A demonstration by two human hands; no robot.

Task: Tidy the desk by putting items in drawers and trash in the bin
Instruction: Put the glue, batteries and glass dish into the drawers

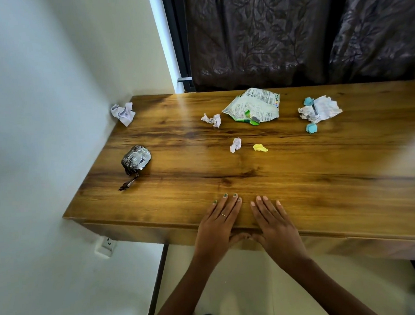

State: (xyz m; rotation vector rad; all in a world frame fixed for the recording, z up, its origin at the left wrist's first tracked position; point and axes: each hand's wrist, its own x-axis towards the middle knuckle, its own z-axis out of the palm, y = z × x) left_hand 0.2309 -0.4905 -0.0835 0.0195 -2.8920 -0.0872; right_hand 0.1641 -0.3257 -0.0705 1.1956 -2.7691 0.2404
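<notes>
Both hands flat on desk (302, 174) front edge, fingers straight, holding nothing: left hand (219, 223), right hand (272, 223) beside it, thumbs touching. Foil ball (136, 159) ahead-left of left hand. Snack wrapper (254, 106) far ahead w/ crumpled paper (319, 110) ahead-right, yellow scrap (260, 148) nearer.

Four crumpled white papers (123, 113), two blue scraps (311, 128), one yellow scrap (260, 148), one foil ball (136, 159), one snack wrapper (255, 105)

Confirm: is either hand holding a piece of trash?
No: the left hand and right hand both lie flat on the desk, fingers straight, holding nothing.
</notes>
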